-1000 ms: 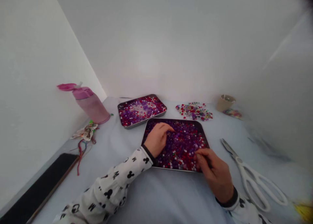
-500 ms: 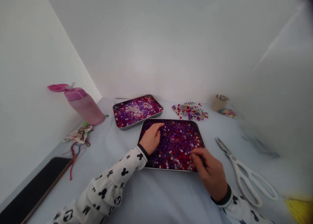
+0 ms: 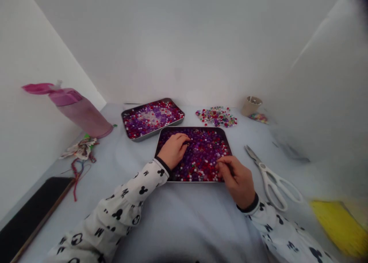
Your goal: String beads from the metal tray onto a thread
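A metal tray (image 3: 193,181) with dark rims lies directly in front of me, filled with purple, red and white beads (image 3: 204,148). My left hand (image 3: 174,150) rests on the beads at the tray's left side, fingers curled. My right hand (image 3: 236,177) reaches over the front right corner, its fingertips drawn together among the beads. Anything small between those fingers is hidden. Both sleeves are white with a black print and dark cuffs.
Behind stands a second bead-filled tray (image 3: 152,132), beside a loose bead pile (image 3: 216,116) and a paper cup (image 3: 251,106). White-handled scissors (image 3: 271,184) lie right. Left are a pink bottle (image 3: 83,113), tangled threads (image 3: 76,175) and a black phone (image 3: 31,213). A yellow object (image 3: 339,228) sits lower right.
The whole scene has shifted up and left in view as my head moved. Both hands stay over the near tray, and my left fingers are curled a little more.
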`<move>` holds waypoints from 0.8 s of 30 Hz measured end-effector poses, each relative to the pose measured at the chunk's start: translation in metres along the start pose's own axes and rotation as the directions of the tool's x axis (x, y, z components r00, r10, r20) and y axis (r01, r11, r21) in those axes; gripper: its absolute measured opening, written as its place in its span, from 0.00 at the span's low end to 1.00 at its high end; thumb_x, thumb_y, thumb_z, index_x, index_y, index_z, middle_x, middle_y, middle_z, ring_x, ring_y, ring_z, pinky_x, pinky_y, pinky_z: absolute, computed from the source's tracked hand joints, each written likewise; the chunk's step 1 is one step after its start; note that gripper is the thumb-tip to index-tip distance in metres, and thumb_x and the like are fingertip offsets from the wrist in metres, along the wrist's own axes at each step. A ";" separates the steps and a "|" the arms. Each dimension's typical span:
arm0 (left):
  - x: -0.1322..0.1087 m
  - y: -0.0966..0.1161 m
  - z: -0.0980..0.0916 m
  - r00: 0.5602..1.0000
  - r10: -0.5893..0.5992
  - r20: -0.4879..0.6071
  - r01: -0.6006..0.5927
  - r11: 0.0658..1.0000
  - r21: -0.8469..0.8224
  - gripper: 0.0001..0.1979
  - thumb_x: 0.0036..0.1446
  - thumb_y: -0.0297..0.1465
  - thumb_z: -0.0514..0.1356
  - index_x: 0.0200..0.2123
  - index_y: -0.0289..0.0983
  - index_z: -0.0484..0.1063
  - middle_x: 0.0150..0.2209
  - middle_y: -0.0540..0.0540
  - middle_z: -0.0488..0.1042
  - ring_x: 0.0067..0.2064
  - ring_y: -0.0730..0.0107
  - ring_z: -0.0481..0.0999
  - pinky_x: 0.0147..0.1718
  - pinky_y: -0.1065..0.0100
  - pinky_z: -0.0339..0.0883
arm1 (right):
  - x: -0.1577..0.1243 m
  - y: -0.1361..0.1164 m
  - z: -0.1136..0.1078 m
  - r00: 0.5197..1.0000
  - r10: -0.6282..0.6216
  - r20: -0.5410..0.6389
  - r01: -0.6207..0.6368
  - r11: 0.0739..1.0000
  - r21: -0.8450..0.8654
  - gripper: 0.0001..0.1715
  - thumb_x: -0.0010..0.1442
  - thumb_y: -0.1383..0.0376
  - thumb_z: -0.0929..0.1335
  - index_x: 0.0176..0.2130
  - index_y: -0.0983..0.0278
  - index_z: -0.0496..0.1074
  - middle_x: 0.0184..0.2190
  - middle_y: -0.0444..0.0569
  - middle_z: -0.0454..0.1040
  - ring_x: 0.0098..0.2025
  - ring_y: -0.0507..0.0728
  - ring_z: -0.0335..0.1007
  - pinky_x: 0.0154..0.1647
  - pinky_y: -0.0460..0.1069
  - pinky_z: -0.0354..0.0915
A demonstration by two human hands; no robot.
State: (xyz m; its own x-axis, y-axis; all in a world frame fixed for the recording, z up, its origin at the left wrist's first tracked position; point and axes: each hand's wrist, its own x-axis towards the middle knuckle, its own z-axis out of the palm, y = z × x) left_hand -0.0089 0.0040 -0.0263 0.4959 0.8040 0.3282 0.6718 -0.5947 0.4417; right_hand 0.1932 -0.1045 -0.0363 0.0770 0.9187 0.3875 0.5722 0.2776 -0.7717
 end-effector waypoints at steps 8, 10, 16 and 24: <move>0.001 0.000 -0.004 0.999 -0.025 0.028 0.023 0.997 0.069 0.06 0.56 0.28 0.53 0.34 0.37 0.69 0.38 0.46 0.70 0.42 0.65 0.68 0.45 0.62 0.62 | 0.001 -0.002 -0.001 1.000 0.007 0.005 -0.007 1.000 -0.001 0.06 0.60 0.65 0.62 0.35 0.61 0.67 0.25 0.42 0.70 0.24 0.50 0.66 0.28 0.45 0.63; 0.000 0.000 -0.003 0.999 -0.015 0.034 0.012 0.997 0.075 0.06 0.56 0.28 0.53 0.34 0.37 0.69 0.38 0.46 0.70 0.42 0.65 0.68 0.45 0.62 0.62 | 0.002 -0.003 0.000 1.000 0.005 0.004 -0.005 1.000 -0.004 0.06 0.60 0.65 0.61 0.35 0.61 0.67 0.25 0.42 0.70 0.24 0.50 0.66 0.28 0.45 0.63; 0.001 0.000 -0.004 0.999 -0.010 0.036 0.008 0.997 0.072 0.05 0.55 0.28 0.54 0.33 0.37 0.69 0.38 0.46 0.69 0.42 0.65 0.67 0.45 0.63 0.62 | 0.002 -0.004 -0.001 1.000 -0.005 -0.002 0.005 1.000 -0.019 0.06 0.60 0.65 0.62 0.36 0.62 0.67 0.24 0.42 0.70 0.24 0.50 0.67 0.29 0.45 0.63; -0.001 -0.003 0.000 0.999 0.006 0.043 -0.007 1.000 0.030 0.07 0.55 0.25 0.53 0.32 0.38 0.71 0.40 0.46 0.70 0.43 0.65 0.68 0.46 0.61 0.62 | 0.003 -0.008 0.000 0.999 -0.048 -0.003 0.047 0.998 -0.035 0.07 0.60 0.65 0.61 0.35 0.62 0.67 0.23 0.42 0.70 0.24 0.50 0.66 0.28 0.45 0.63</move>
State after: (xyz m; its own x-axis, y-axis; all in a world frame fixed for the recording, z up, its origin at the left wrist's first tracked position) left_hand -0.0118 0.0054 -0.0278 0.5229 0.7999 0.2944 0.6847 -0.5999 0.4139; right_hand 0.1893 -0.1041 -0.0290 0.0520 0.9036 0.4252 0.6032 0.3109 -0.7345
